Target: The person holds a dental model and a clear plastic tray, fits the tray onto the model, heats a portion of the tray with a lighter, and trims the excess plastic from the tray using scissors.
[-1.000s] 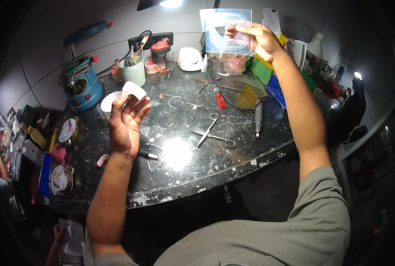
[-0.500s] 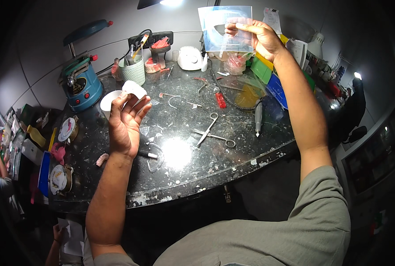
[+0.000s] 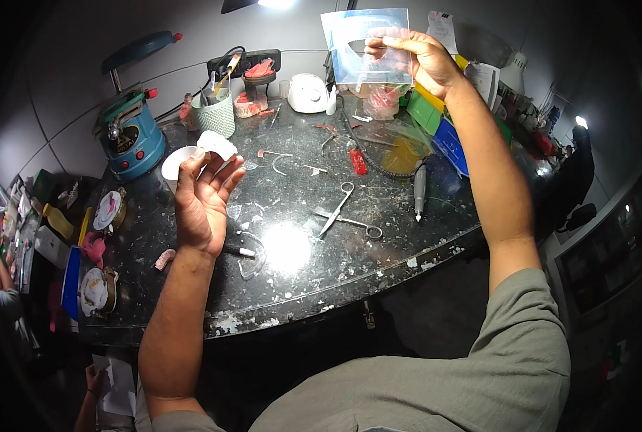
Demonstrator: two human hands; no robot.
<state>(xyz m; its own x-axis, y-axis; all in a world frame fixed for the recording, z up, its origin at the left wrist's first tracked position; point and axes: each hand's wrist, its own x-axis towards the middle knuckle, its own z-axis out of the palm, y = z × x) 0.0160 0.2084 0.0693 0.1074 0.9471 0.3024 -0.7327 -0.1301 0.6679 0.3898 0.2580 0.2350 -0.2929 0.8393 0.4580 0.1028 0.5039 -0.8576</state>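
My left hand is raised over the left part of the bench, thumb and fingers closed on a white dental plaster model. High at the back right, my right hand pinches a clear plastic sheet with a rounded hole in its middle. Some fingers show through the sheet. Between my arms, metal scissors lie on the bench with their blades parted. Just behind the left hand stands a white cup, partly hidden by it.
The dark bench carries clear plastic scraps and a red-handled tool. A grey handpiece lies at right. A blue machine and a tool holder stand back left. Another person's hand shows lower left.
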